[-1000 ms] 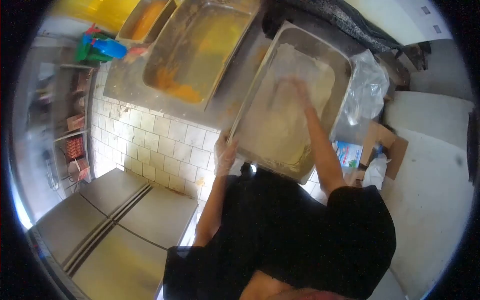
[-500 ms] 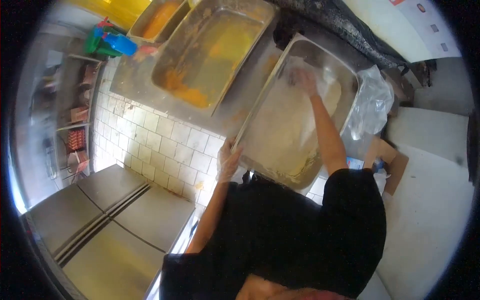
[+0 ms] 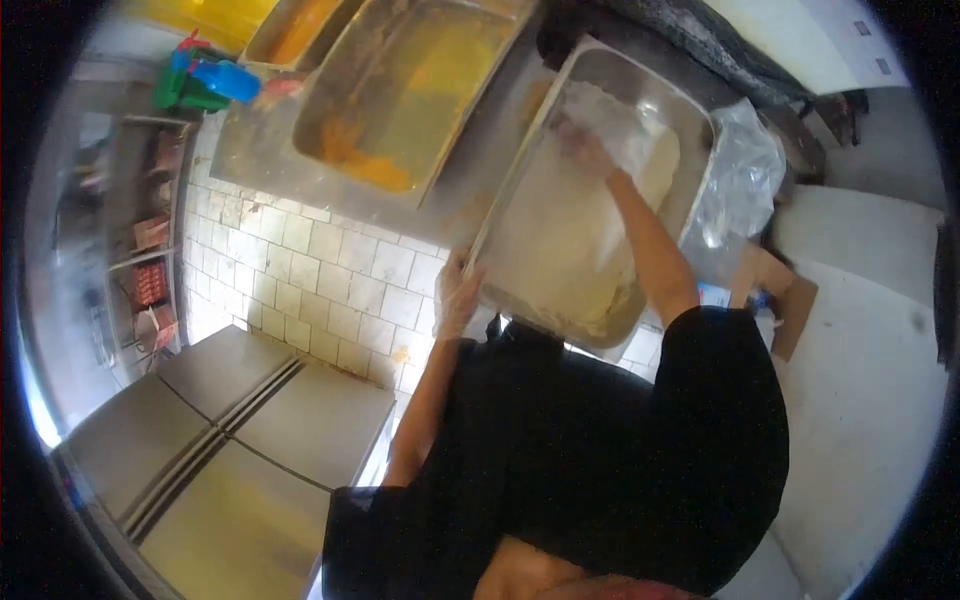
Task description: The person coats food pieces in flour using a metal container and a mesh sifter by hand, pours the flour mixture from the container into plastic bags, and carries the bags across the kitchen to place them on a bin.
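Observation:
A deep metal tray (image 3: 690, 110) stands in front of me with a layer of pale powder (image 3: 560, 240) over its bottom. My left hand (image 3: 459, 292), in a thin clear covering, grips the tray's near left edge, its fingers wrapped round the rim. Over the powder in the far half of the tray is my right hand (image 3: 588, 148); motion smears its fingers, so their shape and anything in them cannot be made out. To the left lies a second metal tray (image 3: 445, 90) with orange and yellow residue.
A smaller tray of orange stuff (image 3: 300, 30) and blue and green spray bottles (image 3: 225, 80) are at the upper left. Clear plastic (image 3: 735, 180) lies right of the tray, above a cardboard box (image 3: 795, 310). Steel cabinet doors (image 3: 310, 420) fill the lower left.
My right hand has shifted about over the powder and is now slightly left of where it was half a second ago. My left hand keeps its hold on the tray. The view has tilted slightly.

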`<state>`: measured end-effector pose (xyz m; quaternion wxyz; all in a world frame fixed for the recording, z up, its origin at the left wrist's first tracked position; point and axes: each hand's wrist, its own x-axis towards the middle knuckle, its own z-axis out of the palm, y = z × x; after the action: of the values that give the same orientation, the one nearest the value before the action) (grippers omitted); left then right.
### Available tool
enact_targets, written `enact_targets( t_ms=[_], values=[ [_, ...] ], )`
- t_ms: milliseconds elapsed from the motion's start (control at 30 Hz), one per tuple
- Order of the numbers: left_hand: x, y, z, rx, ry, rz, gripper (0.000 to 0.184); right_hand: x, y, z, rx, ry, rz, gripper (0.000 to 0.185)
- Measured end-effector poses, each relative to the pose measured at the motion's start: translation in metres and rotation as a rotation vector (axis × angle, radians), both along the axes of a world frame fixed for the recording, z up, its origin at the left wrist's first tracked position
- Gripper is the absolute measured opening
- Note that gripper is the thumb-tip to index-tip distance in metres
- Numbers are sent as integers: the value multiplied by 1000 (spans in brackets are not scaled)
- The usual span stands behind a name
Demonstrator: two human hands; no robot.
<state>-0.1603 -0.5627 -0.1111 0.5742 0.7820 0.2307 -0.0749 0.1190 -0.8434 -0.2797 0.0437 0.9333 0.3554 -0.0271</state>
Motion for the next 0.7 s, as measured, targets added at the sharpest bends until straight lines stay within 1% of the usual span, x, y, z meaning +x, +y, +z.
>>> enact_targets(
  t_ms=[133, 167, 233, 267, 300, 333, 400, 467, 500, 533, 567, 633, 667, 700],
  values=[
    [4, 1, 12, -67, 42, -24, 38, -76, 26, 11, 569, 473, 51, 49],
    [4, 1, 10, -74, 35, -31, 38, -96, 31, 22, 601, 718, -14, 42],
    [2, 1, 6, -149, 78, -13, 38, -123, 43, 73, 628, 959, -92, 37],
    [4, 1, 9, -154, 70, -18, 38, -121, 52, 131, 392, 1024, -23, 38],
    [5, 2, 15, -123, 76, -42, 38, -119, 58, 164, 152, 1082, 47, 38],
    [5, 4, 19, -91, 86, -65, 39, -118, 45, 149, 149, 1079, 46, 38],
    [7, 4, 22, -107, 61, -65, 40, -101, -2, 108, 377, 492, 101, 35],
    [3, 5, 15, -128, 50, -63, 40, -73, -30, 100, 699, 541, -349, 37],
    [1, 5, 3, -130, 18, -57, 41, -58, -38, 94, 853, 771, -645, 39],
    [-1, 5, -5, -132, -14, -53, 41, -42, -46, 87, 1042, 923, -981, 41],
    [0, 5, -6, -142, -10, -52, 41, -38, -45, 72, 1085, 888, -1017, 41],
    [2, 10, -2, -56, 132, -129, 43, -48, -35, 29, 1030, 743, -684, 43],
    [4, 12, 4, -51, 129, -132, 43, -55, -31, 10, 1021, 716, -479, 44],
    [8, 7, 10, -18, -180, -39, 43, -66, -28, -2, 1023, 718, -319, 44]
  ],
)
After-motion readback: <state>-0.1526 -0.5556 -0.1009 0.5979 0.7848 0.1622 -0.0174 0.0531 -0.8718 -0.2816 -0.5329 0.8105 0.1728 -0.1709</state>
